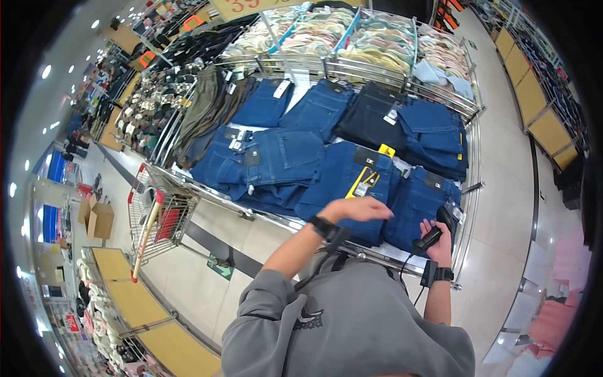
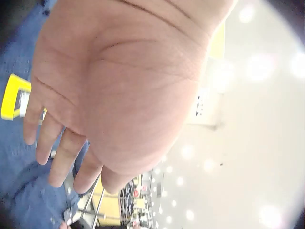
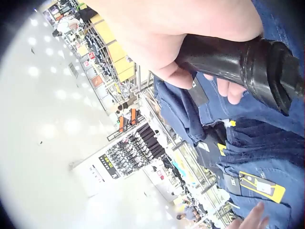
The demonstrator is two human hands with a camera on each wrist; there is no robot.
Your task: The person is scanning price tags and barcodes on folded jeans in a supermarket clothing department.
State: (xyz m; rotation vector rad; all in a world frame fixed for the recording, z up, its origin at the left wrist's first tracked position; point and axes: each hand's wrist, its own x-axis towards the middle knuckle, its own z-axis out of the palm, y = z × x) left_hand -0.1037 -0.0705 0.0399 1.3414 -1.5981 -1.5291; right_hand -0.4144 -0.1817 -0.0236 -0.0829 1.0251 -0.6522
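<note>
In the head view, the left hand (image 1: 361, 209) hovers above folded blue jeans (image 1: 352, 164) with a yellow and black tag (image 1: 363, 182), its fingers fairly straight and holding nothing. The left wrist view shows that hand (image 2: 119, 90) palm toward the camera, fingers extended. At the right, the right hand (image 1: 441, 242) grips a black handheld device (image 1: 429, 240) with a cable, over the jeans pile at the display's right corner. Close up in the right wrist view, the right hand's (image 3: 190, 28) fingers curl round the black handle (image 3: 219, 57); part of the device is cut off by the frame edge.
More folded jeans (image 1: 260, 103) and brown trousers (image 1: 204, 100) lie on the metal-railed display. Behind are bins of light-coloured garments (image 1: 377, 44). A shopping cart (image 1: 163, 217) stands at the left, with a cardboard box (image 1: 97, 218) beyond. Tiled aisle floor (image 1: 502, 207) runs along the right.
</note>
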